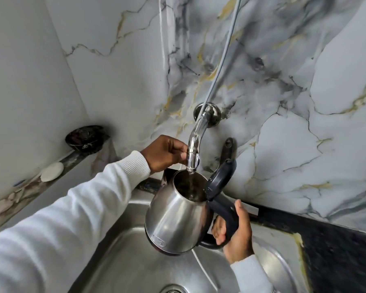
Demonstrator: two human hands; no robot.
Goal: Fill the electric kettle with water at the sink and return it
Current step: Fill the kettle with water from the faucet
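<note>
A stainless steel electric kettle (173,220) hangs over the steel sink (123,263), its dark lid (221,178) flipped open. My right hand (235,233) grips the kettle's black handle from the right. The chrome tap (193,149) curves out of the marble wall, and its spout ends just above the kettle's mouth. A thin stream of water runs from the spout into the kettle. My left hand (164,153) is closed around the tap's lower end, fingers pinching it.
A dark bowl (85,137) and a white soap bar (51,171) sit on the ledge at the left. A grey hose (224,51) runs up the wall. The sink drain (173,289) lies below. A black counter (336,250) is at right.
</note>
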